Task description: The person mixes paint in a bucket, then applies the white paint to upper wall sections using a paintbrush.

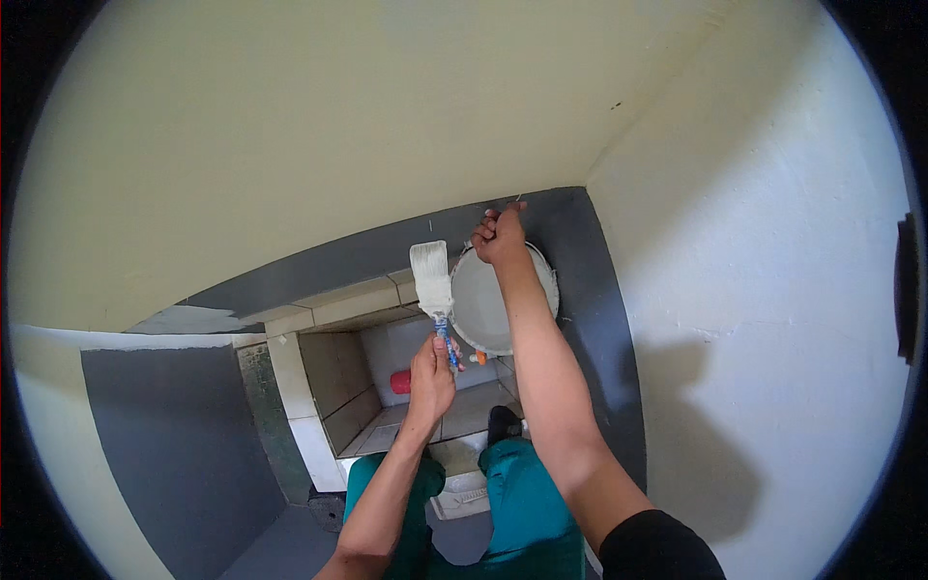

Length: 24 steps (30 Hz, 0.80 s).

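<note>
My left hand (pixel 433 375) is closed round the blue-and-white handle of a paintbrush (pixel 431 275). Its bristles point up and away from me, coated in white paint. Just right of the brush stands a round bucket (pixel 477 304), whitish on top, with an orange piece at its near rim. My right forearm crosses over the bucket and hides part of it. Beyond its far rim, my right hand (pixel 499 235) is held up by the grey band of the wall, its fingers curled. A tiny pale bit shows at the fingertips, too small to name.
A tiled recess (pixel 353 387) lies below, with a red object (pixel 400 382) inside. Cream wall (pixel 338 135) rises ahead above a dark grey band (pixel 319 266); a white wall (pixel 764 290) closes the right side. My teal-trousered legs (pixel 532 493) straddle a white tray-like item (pixel 459 498).
</note>
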{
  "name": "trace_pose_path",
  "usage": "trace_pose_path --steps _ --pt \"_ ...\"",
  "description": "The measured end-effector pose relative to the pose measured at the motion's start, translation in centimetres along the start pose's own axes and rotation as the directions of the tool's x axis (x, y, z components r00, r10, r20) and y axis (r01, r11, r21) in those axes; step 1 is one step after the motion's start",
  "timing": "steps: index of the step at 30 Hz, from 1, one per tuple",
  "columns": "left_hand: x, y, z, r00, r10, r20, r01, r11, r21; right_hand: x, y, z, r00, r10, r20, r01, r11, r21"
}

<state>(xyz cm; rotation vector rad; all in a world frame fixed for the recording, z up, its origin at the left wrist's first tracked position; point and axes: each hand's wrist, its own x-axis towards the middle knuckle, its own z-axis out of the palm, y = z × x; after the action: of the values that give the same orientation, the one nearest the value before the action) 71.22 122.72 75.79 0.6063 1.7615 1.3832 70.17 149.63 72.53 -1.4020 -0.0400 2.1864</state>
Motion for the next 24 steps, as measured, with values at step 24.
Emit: trace_pose_path --steps 24 --pt "-2.7 1.7 -8.0 0.997 0.078 -0.012 -0.079 0.995 -0.055 -0.6 13.6 -11.4 0.948 -0.239 -0.210 0.149 0.916 -0.371"
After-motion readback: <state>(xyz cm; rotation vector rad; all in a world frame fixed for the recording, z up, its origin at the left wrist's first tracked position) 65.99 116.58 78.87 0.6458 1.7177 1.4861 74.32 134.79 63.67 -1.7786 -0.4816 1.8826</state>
